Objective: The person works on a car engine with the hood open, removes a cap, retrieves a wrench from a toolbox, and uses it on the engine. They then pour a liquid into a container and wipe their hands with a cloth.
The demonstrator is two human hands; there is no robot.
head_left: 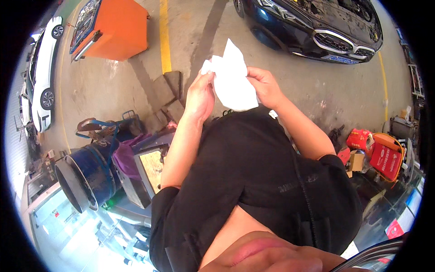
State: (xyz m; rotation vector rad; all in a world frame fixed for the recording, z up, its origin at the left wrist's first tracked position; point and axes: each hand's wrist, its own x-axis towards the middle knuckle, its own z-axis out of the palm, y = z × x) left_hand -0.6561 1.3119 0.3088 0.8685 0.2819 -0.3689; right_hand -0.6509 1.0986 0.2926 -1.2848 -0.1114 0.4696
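Observation:
A white tissue point(233, 84), creased and peaked at the top, is held up in front of my body between both hands. My left hand point(201, 94) grips its upper left side, where a crumpled bit sticks out past the fingers. On the opposite side, the thumb and fingers of my right hand point(266, 86) pinch the edge. Some of my fingertips are hidden behind the tissue, and its overexposed surface shows little detail.
An orange tool cabinet point(120, 31) stands far left, and a dark car point(312, 31) with its engine bay exposed is far right. A blue drum point(97, 170) lies at left near flat blocks point(163, 93). Red boxes point(385, 161) are at right; a white car point(45, 77) is at far left.

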